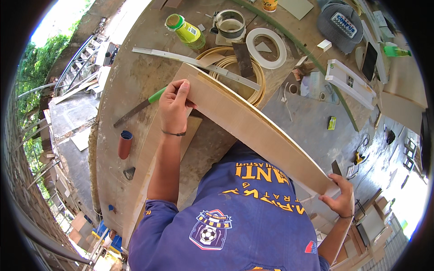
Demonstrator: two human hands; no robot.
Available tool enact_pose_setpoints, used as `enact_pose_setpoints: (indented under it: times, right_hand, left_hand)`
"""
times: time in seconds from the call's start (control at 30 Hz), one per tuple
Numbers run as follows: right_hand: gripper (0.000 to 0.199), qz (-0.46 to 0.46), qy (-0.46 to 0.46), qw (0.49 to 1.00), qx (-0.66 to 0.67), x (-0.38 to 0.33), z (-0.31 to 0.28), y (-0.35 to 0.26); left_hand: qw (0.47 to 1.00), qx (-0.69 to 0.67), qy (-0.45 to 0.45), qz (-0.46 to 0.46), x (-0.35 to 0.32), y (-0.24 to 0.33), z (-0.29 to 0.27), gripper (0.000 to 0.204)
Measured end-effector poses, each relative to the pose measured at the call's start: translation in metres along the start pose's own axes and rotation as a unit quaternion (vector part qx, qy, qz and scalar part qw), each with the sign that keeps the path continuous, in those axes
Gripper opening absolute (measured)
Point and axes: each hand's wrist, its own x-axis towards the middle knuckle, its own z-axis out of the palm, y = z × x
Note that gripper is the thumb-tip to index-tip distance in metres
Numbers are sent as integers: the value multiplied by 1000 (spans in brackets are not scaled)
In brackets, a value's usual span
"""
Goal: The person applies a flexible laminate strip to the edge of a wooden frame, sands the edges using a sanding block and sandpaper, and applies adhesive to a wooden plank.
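A long, narrow light-wood board [253, 128] runs slantwise in front of my chest, its rough brownish edge on the far side. My left hand [175, 106] grips its left end, thumb on the face. At the lower right end, my right hand [340, 195] pinches the board. A dark flat blade-like piece [336, 168] juts up beside the right fingers; whether they hold it is unclear. Behind my left hand shows a green-handled tool [156, 96] with a long dark blade; I cannot tell if the hand touches it. Other wood strips [190, 133] lie below my left wrist.
On the worktable [122, 86] are a green-yellow bottle [190, 35], a metal-ringed tool part [229, 23], a white tape roll [267, 48], coiled edging [257, 86], a metal strip [194, 61] and a reddish-brown cylinder [125, 145]. A cap [340, 25] and phone [369, 61] lie far right.
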Motion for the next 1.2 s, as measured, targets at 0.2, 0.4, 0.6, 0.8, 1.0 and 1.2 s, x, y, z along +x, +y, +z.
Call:
enact_pose_setpoints:
  times: [0.2,0.4,0.6,0.8,1.0,1.2]
  right_hand:
    - [75,7,-143,984,109,28,0,-19]
    - [60,-14,-116,985,126,81,28,-58]
    - [51,23,-103,983,153,128,50,-99]
    - [50,-74,-67,985,138,182,90,-121]
    - [50,-121,-99,979,127,233,108,-141]
    - [44,-156,-62,978,122,239,122,-135]
  left_hand:
    - [999,27,20,-18,-10,-9,4,19]
    - [994,110,8,-14,-5,-4,13,21]
    - [925,341,20,169,2,2,10,19]
    - [845,455,20,281,11,-1,7,17]
    - [834,475,10,280,15,1,6,16]
    - [846,449,9,288,23,-4,-7,18]
